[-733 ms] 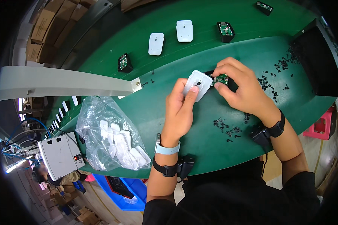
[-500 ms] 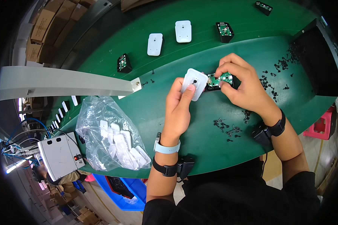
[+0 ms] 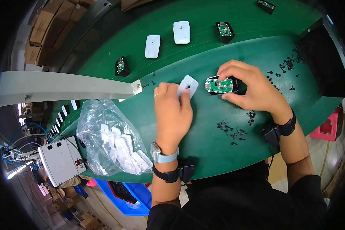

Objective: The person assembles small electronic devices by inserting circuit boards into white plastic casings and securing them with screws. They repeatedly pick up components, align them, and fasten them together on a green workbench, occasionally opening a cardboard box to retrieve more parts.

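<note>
My left hand pinches a white plastic cover between thumb and fingers, tilted just above the green table. A small black screw shows at the cover's middle, beside my thumb tip. To the right, my right hand curls around a black housing with a green circuit board in it. Thumb and fingers grip its right part, and the left end with a metal connector shows uncovered. A gap of table separates the cover from the housing.
Loose black screws lie in clusters on the table. A clear bag of white covers sits at the left, below a grey metal beam. White-topped units and open board housings stand on the green conveyor belt behind.
My left hand has drawn the white cover leftward, away from the circuit board, and turned it. My right hand's fingers have spread along the housing. The units on the belt have shifted left.
</note>
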